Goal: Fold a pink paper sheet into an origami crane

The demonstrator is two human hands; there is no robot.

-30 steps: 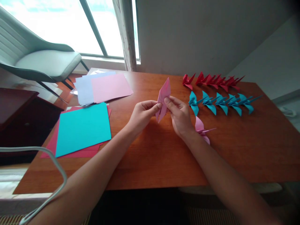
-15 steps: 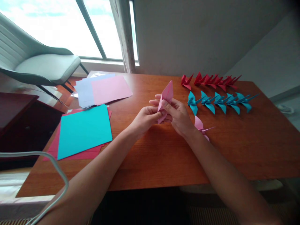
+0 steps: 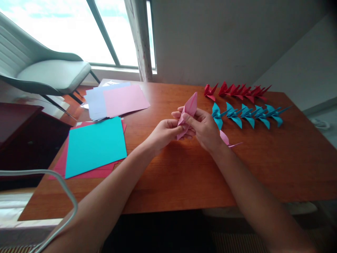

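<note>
Above the middle of the table, both hands hold a folded pink origami paper (image 3: pixel 191 104), its pointed end tilted up and to the right. My left hand (image 3: pixel 166 132) pinches its lower part between thumb and fingers. My right hand (image 3: pixel 204 125) grips it from the right, thumb pressed on the near face and fingers behind. Parts of the lower folds are hidden by the fingers. Just beyond my right wrist lies a pink paper crane (image 3: pixel 224 137), partly covered by the forearm.
Blue paper cranes (image 3: pixel 247 115) stand in a row at the right, with red paper cranes (image 3: pixel 238 91) behind them. Turquoise sheets (image 3: pixel 96 147) lie on red paper at the left. Pink sheets (image 3: pixel 126 101) and pale sheets (image 3: pixel 96 103) lie beyond. A white cable (image 3: pixel 63 186) loops at lower left.
The folded pink paper has shifted slightly right and leans further right at its tip. My right hand has moved a little right, covering more of the pink crane.
</note>
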